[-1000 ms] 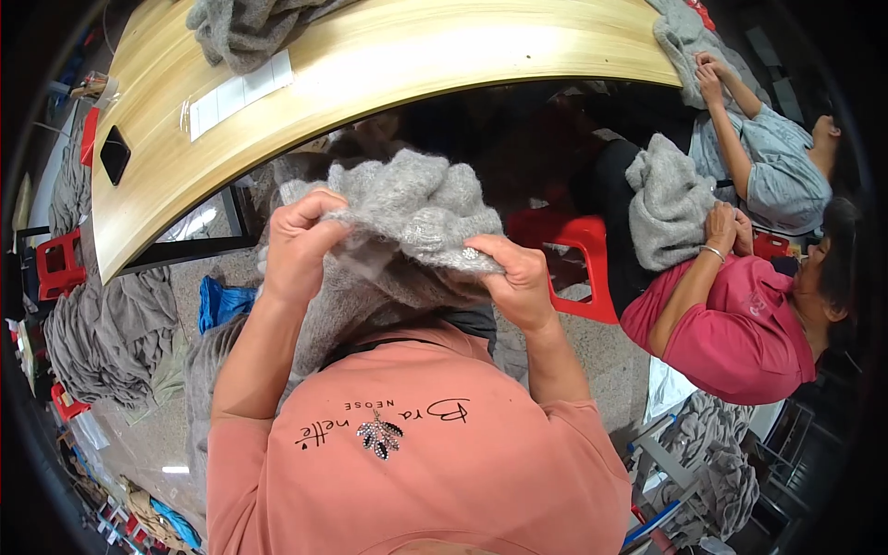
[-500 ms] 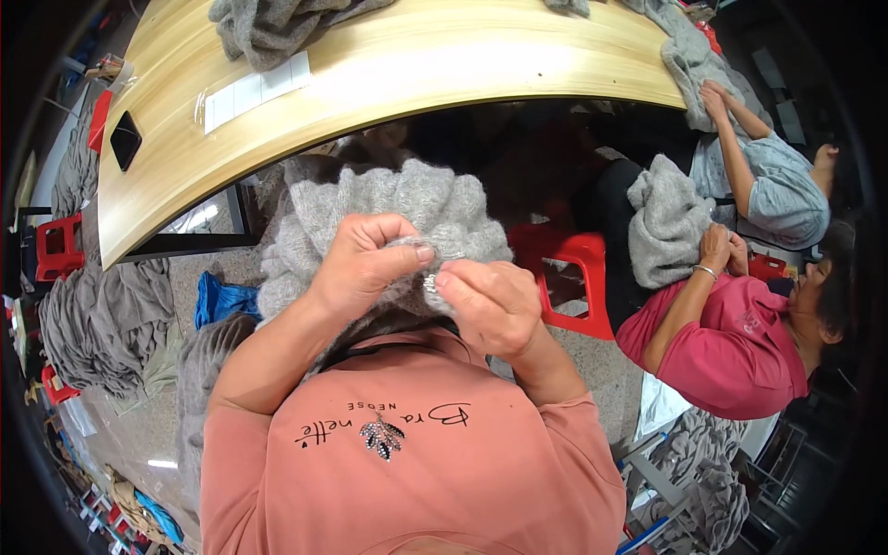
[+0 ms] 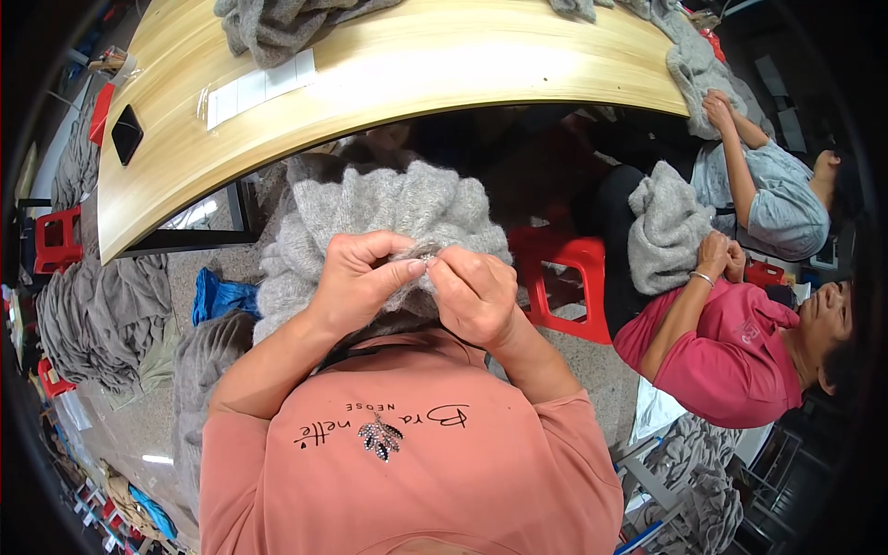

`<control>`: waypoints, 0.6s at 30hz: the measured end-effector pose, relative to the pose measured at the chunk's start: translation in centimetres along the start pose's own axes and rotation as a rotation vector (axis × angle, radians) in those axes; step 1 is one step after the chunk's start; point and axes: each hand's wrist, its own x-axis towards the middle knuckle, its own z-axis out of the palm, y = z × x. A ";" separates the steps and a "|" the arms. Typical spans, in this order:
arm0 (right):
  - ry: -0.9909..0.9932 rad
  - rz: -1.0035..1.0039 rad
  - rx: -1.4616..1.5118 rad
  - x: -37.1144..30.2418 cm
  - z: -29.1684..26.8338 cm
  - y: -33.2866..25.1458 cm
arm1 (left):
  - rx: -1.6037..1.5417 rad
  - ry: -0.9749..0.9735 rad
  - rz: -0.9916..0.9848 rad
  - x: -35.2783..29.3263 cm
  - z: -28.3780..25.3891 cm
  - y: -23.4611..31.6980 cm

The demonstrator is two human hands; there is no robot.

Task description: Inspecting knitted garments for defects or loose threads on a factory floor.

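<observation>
A fuzzy light-grey knitted garment [image 3: 398,199] lies gathered in my lap, its edge bunched in thick folds. My left hand [image 3: 356,277] pinches a bit of the knit between thumb and forefinger. Right beside it, my right hand [image 3: 474,291] is closed in a pinch, its fingertips meeting the left thumb at the same spot of the knit. Whether the right fingers also hold something small, such as a needle, is too fine to make out.
Ahead stands a wooden table [image 3: 444,65] with a grey knit heap [image 3: 287,28], a paper strip [image 3: 262,90] and a phone [image 3: 127,135]. A red stool [image 3: 564,282] is at my right, near a co-worker in a pink shirt [image 3: 721,347]. Grey garments [image 3: 106,319] pile at left.
My right hand has moved up and slightly left, so its fingertips now meet my left thumb. My left hand has shifted a little, still pinching the knit.
</observation>
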 end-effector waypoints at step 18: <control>-0.347 0.744 0.694 1.0 -0.4 0.7 | 0.429 0.116 0.386 -1.0 -0.2 -0.8</control>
